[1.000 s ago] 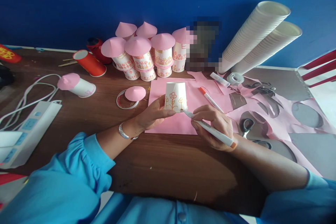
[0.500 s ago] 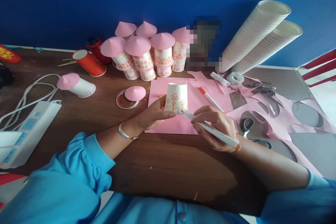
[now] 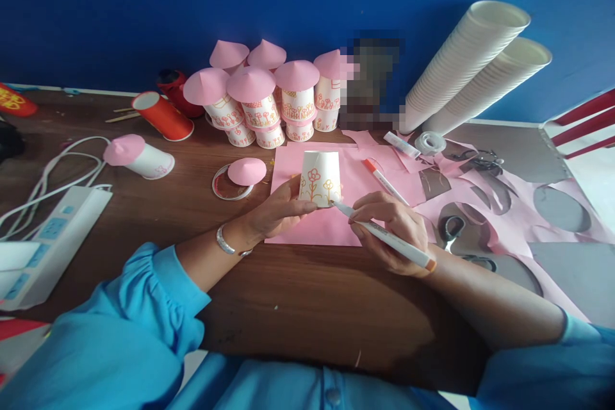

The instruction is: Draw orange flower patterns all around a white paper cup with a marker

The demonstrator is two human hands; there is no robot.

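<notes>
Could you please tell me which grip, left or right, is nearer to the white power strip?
Left: the left grip, holding a paper cup, is to the right of the white power strip. The right grip, holding a marker, is farther right.

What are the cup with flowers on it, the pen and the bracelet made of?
The white cup looks like matte paper: thin-walled, with dull shading and crisp drawn lines. The pen is probably smooth plastic, going by its even, pale barrel and orange end. The bracelet seems to be polished metal, silvery with bright glints, though I can't tell which metal.
</notes>
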